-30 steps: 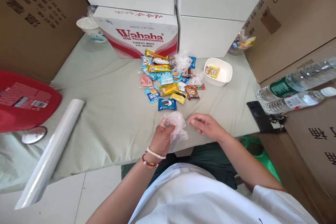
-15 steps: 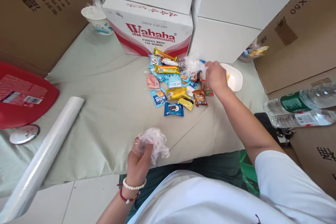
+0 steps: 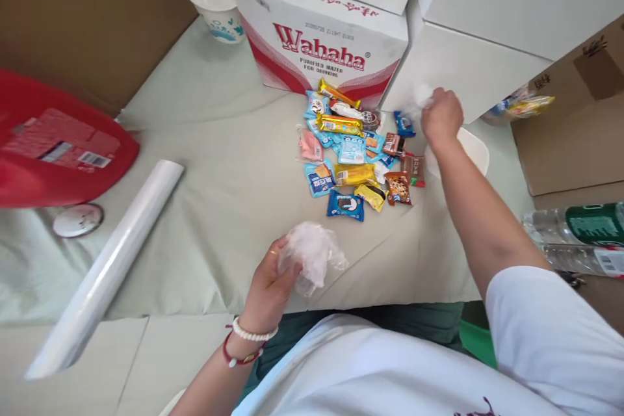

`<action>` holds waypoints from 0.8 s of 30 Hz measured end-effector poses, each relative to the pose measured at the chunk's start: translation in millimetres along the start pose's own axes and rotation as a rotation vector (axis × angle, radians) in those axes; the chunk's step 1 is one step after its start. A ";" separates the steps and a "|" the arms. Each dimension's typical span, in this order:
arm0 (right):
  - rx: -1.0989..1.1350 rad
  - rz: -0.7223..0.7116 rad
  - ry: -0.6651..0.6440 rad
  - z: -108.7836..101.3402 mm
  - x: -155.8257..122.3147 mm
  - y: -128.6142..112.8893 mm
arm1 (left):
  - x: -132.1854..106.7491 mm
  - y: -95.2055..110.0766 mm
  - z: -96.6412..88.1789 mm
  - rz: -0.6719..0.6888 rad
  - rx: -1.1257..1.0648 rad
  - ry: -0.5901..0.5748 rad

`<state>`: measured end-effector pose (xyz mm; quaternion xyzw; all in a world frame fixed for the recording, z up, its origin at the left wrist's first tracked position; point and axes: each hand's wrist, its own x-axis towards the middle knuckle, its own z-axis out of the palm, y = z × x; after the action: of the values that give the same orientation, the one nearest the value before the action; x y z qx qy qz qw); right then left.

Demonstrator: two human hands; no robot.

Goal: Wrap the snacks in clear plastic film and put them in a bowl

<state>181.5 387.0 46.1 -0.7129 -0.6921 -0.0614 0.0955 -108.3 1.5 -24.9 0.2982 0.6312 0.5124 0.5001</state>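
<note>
My left hand [image 3: 277,279] is closed around a crumpled clear plastic bag [image 3: 314,250] near the table's front edge. Further back, my right hand [image 3: 442,118] pinches another clear plastic wrap [image 3: 420,101], blurred by motion, in front of the white cabinet. Below that hand, partly covered by the forearm, sits a white bowl [image 3: 475,151]. Wrapped snacks lie in a heap left of my right hand, among them a yellow packet [image 3: 355,175], a dark blue biscuit packet [image 3: 345,205], a brown cookie packet [image 3: 398,188] and a small blue packet [image 3: 404,124].
A Wahaha water carton [image 3: 322,45] stands behind the snacks, with a paper cup [image 3: 218,13] beside it. At left are a red container [image 3: 63,143], a round badge [image 3: 78,220] and a plastic film roll [image 3: 110,266]. Plastic bottles [image 3: 585,224] lie at right.
My right hand has lifted the clear wrap up and away from the snack heap, uncovering the small blue packet. My left hand still grips its bag. The view has shifted.
</note>
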 end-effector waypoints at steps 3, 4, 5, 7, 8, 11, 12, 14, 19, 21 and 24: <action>-0.071 -0.026 -0.275 -11.4 -1.2 8.7 | 0.2 10.3 10.0 -0.177 -0.130 -0.004; -0.078 -0.042 -0.321 -16.7 -7.0 7.6 | 0.5 12.6 13.8 -0.197 -0.160 0.008; -0.067 -0.060 -0.310 -23.6 -16.9 5.2 | 0.7 14.1 17.6 -0.199 -0.180 0.028; 0.031 -0.140 -0.169 -41.5 -51.5 -1.3 | 0.1 15.3 24.9 -0.178 -0.190 0.068; 0.123 -0.214 -0.107 -51.0 -76.6 -5.0 | -1.1 15.4 28.5 -0.164 -0.180 0.079; 0.592 -0.566 -0.246 -67.2 -173.5 -17.9 | -8.0 16.1 39.9 -0.140 -0.156 0.064; 0.751 -0.666 -0.418 -65.8 -207.0 -22.8 | -11.0 16.7 43.8 -0.133 -0.155 0.040; 0.958 -0.703 -0.579 -53.8 -264.6 -31.3 | -17.0 17.9 50.7 -0.122 -0.163 -0.037; 1.318 -0.101 -0.603 -20.2 -326.8 -21.1 | -25.8 14.7 58.7 -0.172 -0.214 -0.190; 1.450 0.107 -0.611 -19.5 -330.1 -5.6 | -26.2 10.9 57.4 -0.199 -0.225 -0.160; 1.497 0.211 -0.561 -28.7 -327.0 19.1 | -26.2 7.0 52.6 -0.210 -0.248 -0.111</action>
<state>190.5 61.4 1.2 -0.5102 -0.4771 0.6092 0.3755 -51.6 -1.4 -8.4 0.1945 0.5620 0.5141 0.6181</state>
